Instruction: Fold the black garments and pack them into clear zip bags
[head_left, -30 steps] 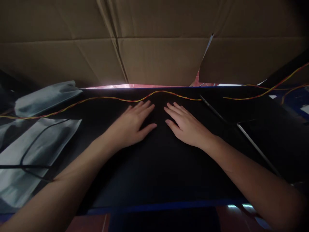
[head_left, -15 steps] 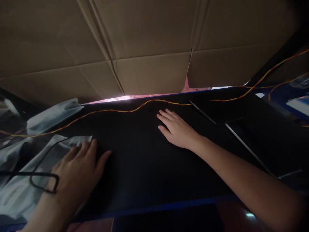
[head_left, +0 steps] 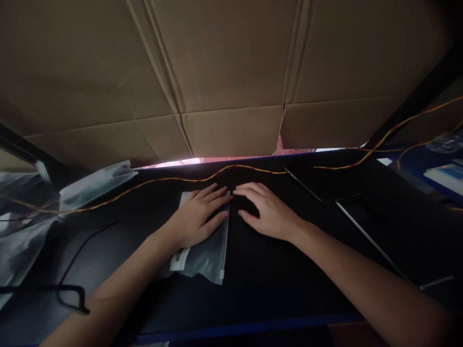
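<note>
Left hand flat on clear bag, right hand just beside it

Obs.: a clear plastic bag (head_left: 211, 262) lies on the black table (head_left: 267, 284), in front of the person and under their left hand (head_left: 197, 219). That hand is open, palm down, fingers spread over the upper part of the bag. A white label (head_left: 180, 259) shows near the wrist; a closure strip (head_left: 225, 241) runs down the bag's right edge.

Right hand (head_left: 271, 214): open, fingers slightly bent, thumb apart, nothing in its grasp. Its fingertips are near those of the left; whether it touches the bag, cannot tell.

Surroundings: a red-and-yellow twisted wire (head_left: 162, 180) crosses the table beyond both hands, with brown cardboard (head_left: 231, 72) upright behind. To the right, two dark flat objects, the farther (head_left: 307, 182) and the nearer (head_left: 372, 233), both with pale edges. To the left, a rolled-looking plastic bag (head_left: 96, 187) near the far edge and a crumpled plastic bag (head_left: 27, 253) nearer. A thin black frame (head_left: 70, 289) shows by the left forearm; its exact kind is unclear.
</note>
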`<state>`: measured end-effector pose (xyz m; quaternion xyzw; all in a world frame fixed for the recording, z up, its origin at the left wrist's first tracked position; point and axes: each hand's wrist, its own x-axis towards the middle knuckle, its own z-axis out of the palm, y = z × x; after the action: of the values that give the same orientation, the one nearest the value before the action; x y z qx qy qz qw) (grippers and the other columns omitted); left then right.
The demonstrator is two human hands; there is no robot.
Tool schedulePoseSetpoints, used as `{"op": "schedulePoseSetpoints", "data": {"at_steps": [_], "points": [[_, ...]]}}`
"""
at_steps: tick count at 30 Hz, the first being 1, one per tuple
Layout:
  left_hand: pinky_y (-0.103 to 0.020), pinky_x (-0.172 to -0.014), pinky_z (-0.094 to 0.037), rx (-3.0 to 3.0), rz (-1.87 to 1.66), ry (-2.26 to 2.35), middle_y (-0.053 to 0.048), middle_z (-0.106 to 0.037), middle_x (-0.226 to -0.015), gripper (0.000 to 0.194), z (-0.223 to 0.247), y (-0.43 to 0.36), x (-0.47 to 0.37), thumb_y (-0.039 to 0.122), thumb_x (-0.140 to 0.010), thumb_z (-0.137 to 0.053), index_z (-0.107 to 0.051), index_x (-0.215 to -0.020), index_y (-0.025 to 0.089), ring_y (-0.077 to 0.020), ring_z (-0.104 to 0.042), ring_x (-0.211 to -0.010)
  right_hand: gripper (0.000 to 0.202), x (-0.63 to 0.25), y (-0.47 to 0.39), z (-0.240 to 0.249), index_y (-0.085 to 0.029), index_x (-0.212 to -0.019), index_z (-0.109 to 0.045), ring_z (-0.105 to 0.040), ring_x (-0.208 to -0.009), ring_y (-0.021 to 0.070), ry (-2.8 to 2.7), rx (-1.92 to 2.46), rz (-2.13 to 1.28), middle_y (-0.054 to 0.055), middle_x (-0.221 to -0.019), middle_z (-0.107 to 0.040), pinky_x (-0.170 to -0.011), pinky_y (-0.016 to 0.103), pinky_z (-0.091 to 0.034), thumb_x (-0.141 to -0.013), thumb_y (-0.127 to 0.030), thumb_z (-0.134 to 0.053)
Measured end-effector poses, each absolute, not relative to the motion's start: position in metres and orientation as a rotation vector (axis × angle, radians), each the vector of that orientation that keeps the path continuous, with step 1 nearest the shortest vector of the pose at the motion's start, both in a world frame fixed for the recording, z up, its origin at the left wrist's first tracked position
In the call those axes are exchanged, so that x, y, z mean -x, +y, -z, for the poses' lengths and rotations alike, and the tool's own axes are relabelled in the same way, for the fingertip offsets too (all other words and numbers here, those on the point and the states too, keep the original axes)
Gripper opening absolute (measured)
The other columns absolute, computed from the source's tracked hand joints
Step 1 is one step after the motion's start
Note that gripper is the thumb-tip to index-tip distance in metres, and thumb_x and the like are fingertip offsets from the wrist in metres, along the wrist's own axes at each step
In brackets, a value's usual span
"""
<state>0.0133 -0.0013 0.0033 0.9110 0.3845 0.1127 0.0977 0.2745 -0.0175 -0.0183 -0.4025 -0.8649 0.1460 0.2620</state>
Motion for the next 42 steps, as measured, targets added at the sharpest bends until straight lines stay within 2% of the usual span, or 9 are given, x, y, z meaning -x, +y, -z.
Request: {"op": "schedulePoseSetpoints", "data": {"at_steps": [4, 8, 11, 15, 21, 26, 32, 38, 42], "points": [[-0.061, -0.127, -0.041, -2.677, -0.452, 1.103, -0.011, -0.057, -0.164, 0.05, 0.006, 0.007, -0.017, 0.041, -0.107, -0.054, -0.059, -0.155, 0.026, -0.0331, -0.05, -0.155, 0.037, -0.262, -0.042, 0.01, -0.021, -0.118, -0.072, -0.064, -0.102, 0.0223, -2.575, 0.537, -0.428, 0.005, -0.114, -0.073, -0.092, 0.039, -0.054, -0.092, -0.044, -0.084], [-0.053, -0.117, -0.052, -2.605, -0.695, 1.126, -0.012, -0.069, -0.148, 0.041, 0.0, 0.007, -0.013, 0.036, -0.107, -0.052, -0.064, -0.144, 0.022, -0.0301, -0.064, -0.138, 0.013, -0.243, -0.055, 0.013, -0.021, -0.094, -0.073, -0.056, -0.078, 0.0158, -2.562, 0.36, -0.168, -0.001, -0.093, -0.071, -0.07, 0.032, -0.045, -0.105, -0.025, -0.067], [-0.046, -0.097, -0.055, -2.59, -0.888, 1.003, -0.01, -0.077, -0.112, 0.028, -0.014, 0.0, -0.007, 0.037, -0.108, -0.048, -0.071, -0.108, 0.021, -0.0269, -0.07, -0.108, 0.026, -0.241, -0.053, 0.011, -0.02, -0.092, -0.074, -0.057, -0.075, 0.015, -2.42, 0.41, -0.144, -0.001, -0.086, -0.071, -0.068, 0.032, -0.044, -0.111, -0.023, -0.056], [-0.041, -0.071, -0.042, -2.73, -0.821, 0.551, -0.001, -0.061, -0.075, 0.043, -0.032, -0.018, -0.007, 0.062, -0.099, -0.06, -0.06, -0.082, 0.022, -0.021, -0.056, -0.072, 0.015, -0.251, -0.047, 0.005, -0.017, -0.101, -0.074, -0.062, -0.076, 0.0135, -2.142, 0.543, -0.308, 0.002, -0.087, -0.073, -0.072, 0.031, -0.05, -0.109, -0.027, -0.066], [-0.04, -0.065, -0.034, -3.111, -0.649, 0.571, 0.001, -0.061, -0.074, 0.018, -0.03, -0.031, -0.018, 0.016, -0.099, -0.057, -0.058, -0.082, 0.022, -0.019, -0.049, -0.067, 0.011, -0.259, -0.042, 0.001, -0.017, -0.1, -0.075, -0.06, -0.074, 0.014, -2.159, 0.554, -0.236, 0.002, -0.084, -0.072, -0.069, 0.031, -0.05, -0.107, -0.022, -0.068], [-0.04, -0.062, -0.037, -3.155, -0.84, 0.415, 0.0, -0.059, -0.067, 0.021, -0.03, -0.032, -0.011, 0.009, -0.092, -0.053, -0.061, -0.079, 0.023, -0.0194, -0.048, -0.061, 0.016, -0.263, -0.036, -0.001, -0.017, -0.095, -0.074, -0.057, -0.072, 0.0146, -2.238, 0.597, 0.011, 0.0, -0.08, -0.072, -0.066, 0.034, -0.042, -0.107, -0.014, -0.064], [-0.042, -0.063, -0.044, -2.861, -0.921, 0.267, -0.001, -0.059, -0.066, 0.023, -0.02, -0.045, -0.008, 0.022, -0.097, -0.047, -0.062, -0.08, 0.026, -0.0208, -0.054, -0.06, 0.022, -0.286, -0.008, 0.006, -0.019, -0.099, -0.074, -0.058, -0.08, 0.0187, -2.304, 0.878, 0.154, 0.003, -0.09, -0.072, -0.073, 0.036, -0.041, -0.111, -0.018, -0.056], [-0.042, -0.062, -0.042, -2.686, -0.814, 0.236, 0.0, -0.054, -0.063, 0.027, -0.018, -0.049, -0.023, 0.03, -0.102, -0.044, -0.053, -0.076, 0.024, -0.0192, -0.048, -0.057, 0.014, -0.3, 0.007, 0.011, -0.022, -0.114, -0.07, -0.069, -0.1, 0.0236, -2.313, 1.253, -0.108, 0.005, -0.109, -0.073, -0.086, 0.038, -0.05, -0.105, -0.015, -0.062], [-0.045, -0.083, -0.053, -2.69, -0.664, 0.667, -0.008, -0.074, -0.102, 0.019, -0.017, -0.041, -0.03, 0.037, -0.101, -0.056, -0.066, -0.106, 0.021, -0.0263, -0.068, -0.094, 0.017, -0.295, -0.004, 0.005, -0.023, -0.109, -0.063, -0.068, -0.085, 0.0183, -2.257, 1.388, -0.417, -0.001, -0.096, -0.07, -0.072, 0.032, -0.047, -0.096, -0.013, -0.068]]}}
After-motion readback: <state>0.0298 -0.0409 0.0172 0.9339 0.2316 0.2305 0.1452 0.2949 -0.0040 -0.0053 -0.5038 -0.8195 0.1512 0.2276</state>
